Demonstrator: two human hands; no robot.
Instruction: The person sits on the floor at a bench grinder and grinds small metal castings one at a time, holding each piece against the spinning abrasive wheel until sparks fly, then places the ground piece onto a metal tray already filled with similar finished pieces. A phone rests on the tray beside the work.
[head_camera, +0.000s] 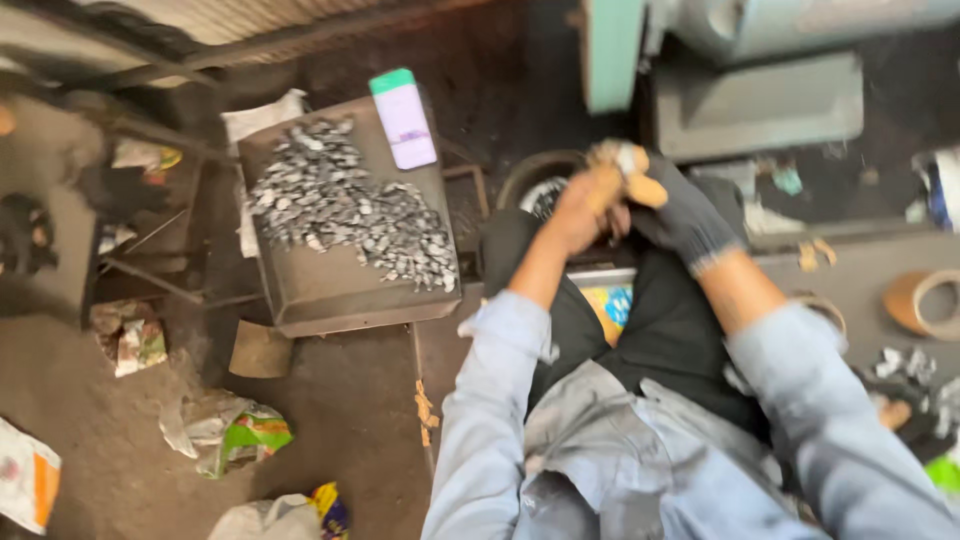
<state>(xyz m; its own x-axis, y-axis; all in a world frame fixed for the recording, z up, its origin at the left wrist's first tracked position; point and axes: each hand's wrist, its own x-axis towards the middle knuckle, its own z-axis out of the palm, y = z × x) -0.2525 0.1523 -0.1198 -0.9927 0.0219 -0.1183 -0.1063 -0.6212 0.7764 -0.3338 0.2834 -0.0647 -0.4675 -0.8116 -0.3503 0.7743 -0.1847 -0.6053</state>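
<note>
Dirt workshop floor (340, 420), your bare left hand (585, 205) gripping the right hand's (685, 215) grey glove, metal tray (330, 290) of parts well left.

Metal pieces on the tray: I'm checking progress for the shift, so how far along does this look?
Done: a heap of small grey metal pieces lies on the metal tray. In hand: the bare left hand and the dark-gloved right hand meet over the lap around a tan thing, too blurred to identify. Left: a round container beyond the hands seems to hold more pieces; how many cannot be told.
</note>
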